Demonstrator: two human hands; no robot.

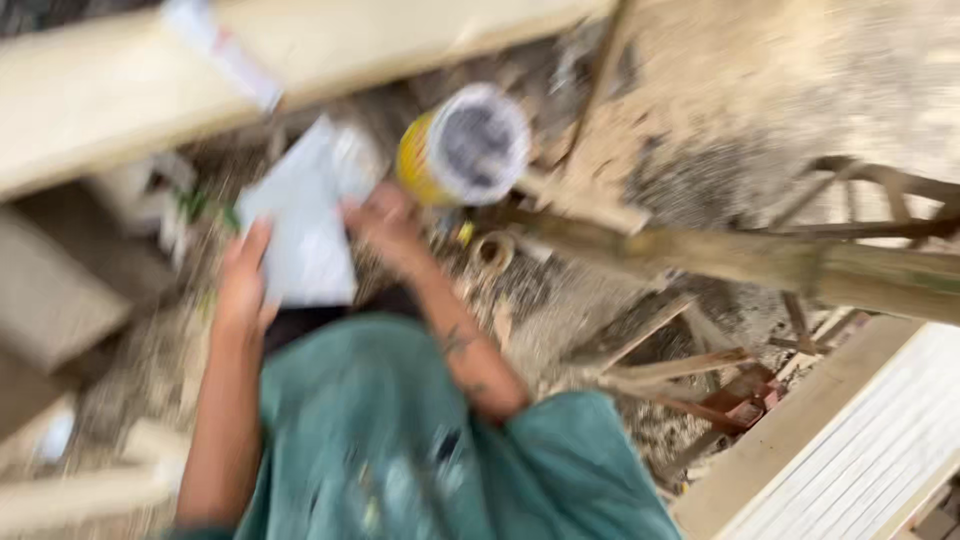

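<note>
The left hand [243, 285] and right hand [385, 222] are both gripping a pale sheet of paper [300, 225] by its edges, fingers curled around it. A yellow tin [463, 147] is lying just beyond the right hand, above the sawdust-covered floor [700, 90].

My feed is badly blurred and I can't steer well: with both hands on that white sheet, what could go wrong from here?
1. The yellow can with a pale lid sits right beside the right hand; a careless move could knock it over.
2. The white flat sheet is held only at its edges by the left hand and the right hand, so it might slip or bend.
3. Loose wooden sticks and sawdust litter the ground, a possible trip hazard.
</note>
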